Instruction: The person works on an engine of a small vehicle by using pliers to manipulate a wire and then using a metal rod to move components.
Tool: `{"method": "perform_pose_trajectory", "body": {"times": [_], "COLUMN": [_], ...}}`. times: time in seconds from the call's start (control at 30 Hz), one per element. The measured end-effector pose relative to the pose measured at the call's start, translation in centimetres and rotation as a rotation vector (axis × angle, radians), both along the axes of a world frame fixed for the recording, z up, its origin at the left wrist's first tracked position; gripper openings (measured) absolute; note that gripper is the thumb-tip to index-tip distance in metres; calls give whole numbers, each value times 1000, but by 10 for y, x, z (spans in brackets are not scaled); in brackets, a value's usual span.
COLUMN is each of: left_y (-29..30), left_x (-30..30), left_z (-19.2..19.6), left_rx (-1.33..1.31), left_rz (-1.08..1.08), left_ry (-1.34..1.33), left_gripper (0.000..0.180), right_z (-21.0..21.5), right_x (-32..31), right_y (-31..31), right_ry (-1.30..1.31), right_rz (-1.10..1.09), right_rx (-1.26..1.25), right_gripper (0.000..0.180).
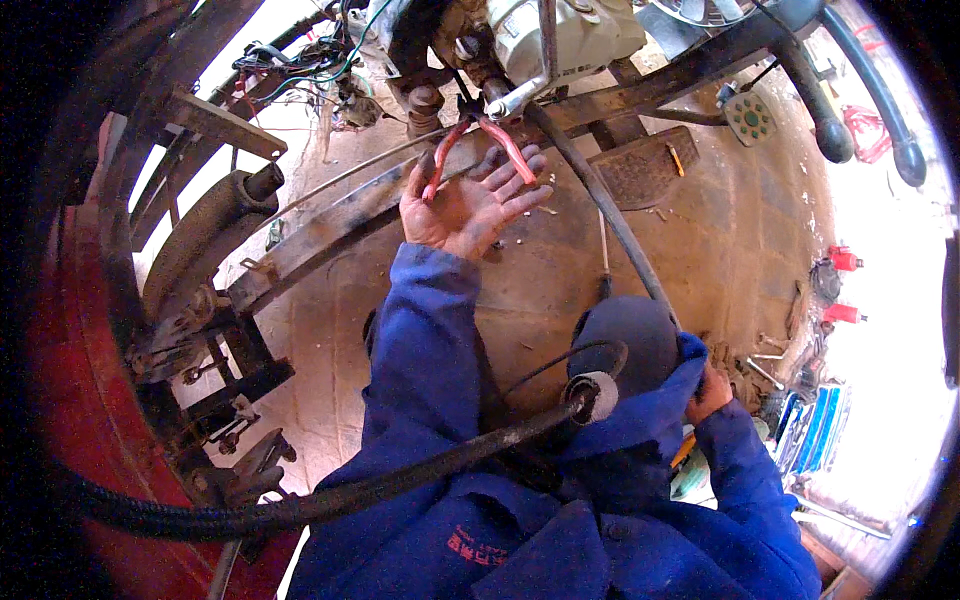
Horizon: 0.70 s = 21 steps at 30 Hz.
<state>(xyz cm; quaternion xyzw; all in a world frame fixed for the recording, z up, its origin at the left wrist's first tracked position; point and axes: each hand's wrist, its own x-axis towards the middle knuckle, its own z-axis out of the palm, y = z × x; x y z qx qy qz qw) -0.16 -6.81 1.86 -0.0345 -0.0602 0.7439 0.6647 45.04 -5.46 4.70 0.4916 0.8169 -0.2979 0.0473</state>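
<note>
My left hand (465, 208) reaches up under the vehicle frame, palm up, fingers stretched and spread. Red-handled pliers (512, 152) lie across it, one handle by the thumb and the other over the fingers. Their dark jaws meet a part below the engine (565, 40); the exact contact is too dark to tell. Beside the jaws is a shiny metal wrench (520, 95). A long dark bar (610, 205) slants down from there to my knee. My right hand (712, 392) is low at the right, beside the blue cloth at my knee. Its fingers are mostly hidden.
A thick black hose (330, 503) crosses in front of me. The frame rail (310, 245) runs behind my left hand, with a curved pipe (205, 235) at left. On the floor are a rusty plate (645, 175), a screwdriver (604, 260) and a blue tool tray (822, 430).
</note>
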Motion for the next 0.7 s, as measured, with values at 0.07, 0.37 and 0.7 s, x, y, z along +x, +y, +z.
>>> {"method": "perform_pose_trajectory", "body": {"times": [0.07, 0.37, 0.7], "left_y": [4, 7, 0], "left_x": [-2, -24, -30], "left_z": [-2, -3, -2], "left_rx": [3, -11, 11], "left_rz": [8, -19, -133], "left_ry": [18, 165, 134], "left_gripper": [89, 67, 78], "right_z": [0, -14, 4], "right_x": [-1, 14, -8], "right_y": [1, 2, 0], "right_ry": [-2, 58, 15], "right_rz": [-6, -23, -73], "right_rx": [-14, -13, -40], "right_gripper": [40, 35, 35]}}
